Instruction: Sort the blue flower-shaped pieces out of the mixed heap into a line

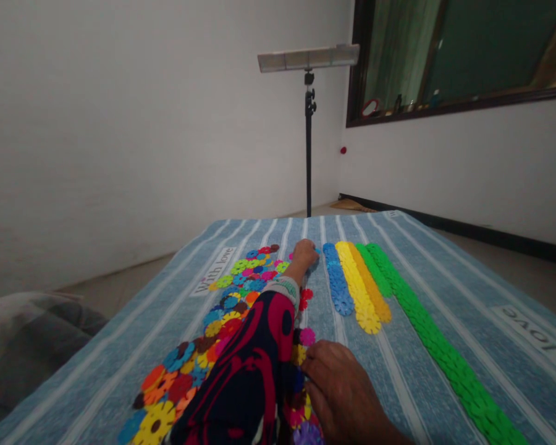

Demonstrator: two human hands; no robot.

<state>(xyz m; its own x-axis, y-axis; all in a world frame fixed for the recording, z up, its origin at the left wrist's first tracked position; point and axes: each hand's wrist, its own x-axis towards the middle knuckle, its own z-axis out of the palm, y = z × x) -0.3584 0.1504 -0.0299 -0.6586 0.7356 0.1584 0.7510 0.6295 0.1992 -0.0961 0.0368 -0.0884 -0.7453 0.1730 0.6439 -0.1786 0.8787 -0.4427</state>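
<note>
My hands are sitting apart. Left hand [306,254] is sitting toward the cloth's [445,272] far edge, blue disc [317,251] showing at its fingertips; can't tell if I'm gripping it. Right hand [340,389] is touching the disc pile's [180,388] right side, grip hidden. Pile is lying partly under my left sleeve [241,371]; blue row [337,281] is lying just right of left hand.

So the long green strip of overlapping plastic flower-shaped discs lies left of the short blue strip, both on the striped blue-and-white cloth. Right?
Wrong side: in the head view, the long green strip lies right of the short blue strip. Both are on the striped blue-and-white cloth, as you said.
</note>
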